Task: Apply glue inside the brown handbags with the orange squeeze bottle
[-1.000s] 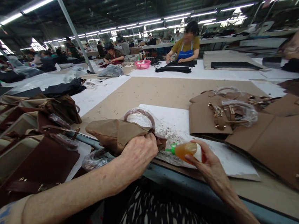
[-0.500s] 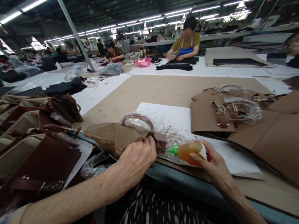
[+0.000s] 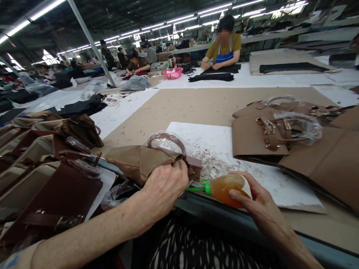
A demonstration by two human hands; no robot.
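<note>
My left hand [image 3: 168,184] is closed on the edge of a brown handbag [image 3: 137,161] that lies at the table's front edge. The bag's curved handle [image 3: 171,138] is wrapped in clear plastic and stands up behind my knuckles. My right hand [image 3: 257,194] grips a squeeze bottle [image 3: 226,189] of amber liquid, tipped on its side. Its green nozzle [image 3: 197,188] points left, with the tip close to my left fingers and the bag. What my left fingertips touch is hidden behind the hand.
Dark brown bags [image 3: 58,192] stand in a row at left. Taupe bags [image 3: 256,137] with gold buckles lie at right. Scraps litter a white sheet [image 3: 214,160]. Across the table a person in a blue apron [image 3: 224,58] handles black pieces, near a pink basin [image 3: 172,73].
The bottle in my right hand has moved slightly left and down, bringing its nozzle nearer my left hand. My left hand keeps its hold on the bag. The view has shifted a little.
</note>
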